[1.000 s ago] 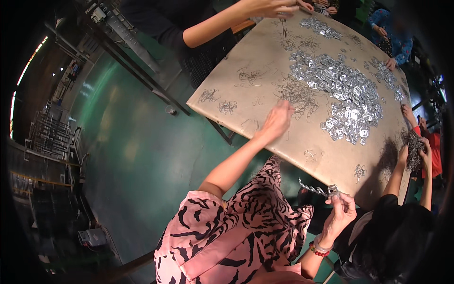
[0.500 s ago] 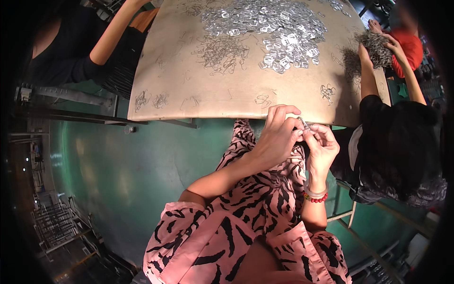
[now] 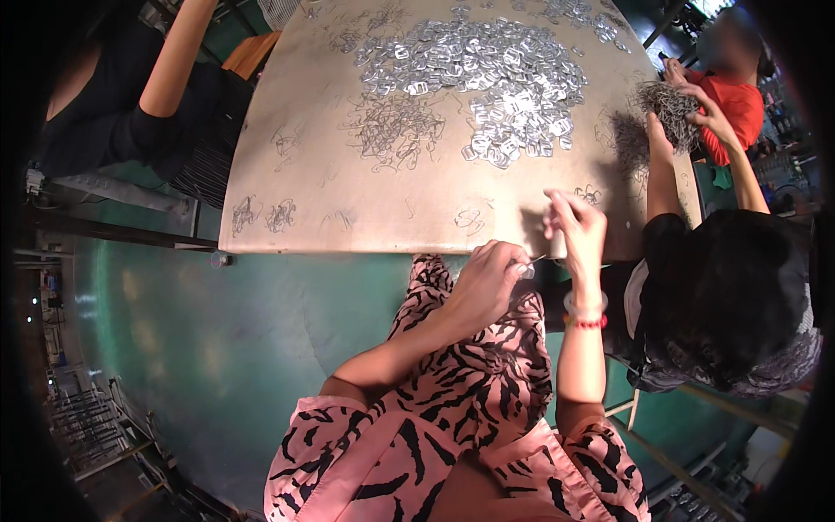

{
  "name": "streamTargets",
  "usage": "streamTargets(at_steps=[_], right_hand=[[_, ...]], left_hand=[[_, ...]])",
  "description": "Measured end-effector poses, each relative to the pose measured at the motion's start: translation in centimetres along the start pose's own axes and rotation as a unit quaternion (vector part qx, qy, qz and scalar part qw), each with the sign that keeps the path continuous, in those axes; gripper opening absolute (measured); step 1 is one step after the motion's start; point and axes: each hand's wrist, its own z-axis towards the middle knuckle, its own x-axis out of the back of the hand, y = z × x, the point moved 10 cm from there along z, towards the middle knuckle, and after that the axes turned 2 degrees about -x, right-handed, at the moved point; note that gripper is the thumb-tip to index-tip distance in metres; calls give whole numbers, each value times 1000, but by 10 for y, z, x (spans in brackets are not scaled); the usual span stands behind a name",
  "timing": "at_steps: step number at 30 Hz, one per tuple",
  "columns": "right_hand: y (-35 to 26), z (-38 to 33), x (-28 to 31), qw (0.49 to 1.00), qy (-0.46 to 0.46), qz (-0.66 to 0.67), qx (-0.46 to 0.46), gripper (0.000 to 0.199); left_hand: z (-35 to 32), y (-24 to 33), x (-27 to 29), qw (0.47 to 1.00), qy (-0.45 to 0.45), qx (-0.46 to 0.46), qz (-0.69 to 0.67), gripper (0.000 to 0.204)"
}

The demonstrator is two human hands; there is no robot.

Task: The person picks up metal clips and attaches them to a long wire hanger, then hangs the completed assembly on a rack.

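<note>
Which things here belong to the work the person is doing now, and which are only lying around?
In use:
- left hand, pinching a thin wire piece
- right hand, raised at the table edge

Lying about:
- heap of flat metal buckles
- loose bent wires
- small wire bunches

Warm overhead light, brightest on the tan table (image 3: pixel 348 200); the pile of metal clips (image 3: pixel 487 74) glints with specular glare. Hard shadows from hands fall on the table near 3 o'clock. The green floor (image 3: pixel 217 348) shows soft sheen patches. Heavy fisheye bend, black vignette all round the rim. Centre fairly sharp, edges soft; the face at 1 o'clock is blurred.
</note>
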Motion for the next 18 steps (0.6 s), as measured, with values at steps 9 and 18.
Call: streamTargets(at_steps=[9, 18], right_hand=[[87, 134, -27, 983, 65, -174, -1, 23], [9, 3, -21, 998, -7, 65, -9, 22]], left_hand=[[3, -10, 4, 996, 64, 20, -66, 10], [12, -14, 5, 995, 61, 10, -81, 10]])
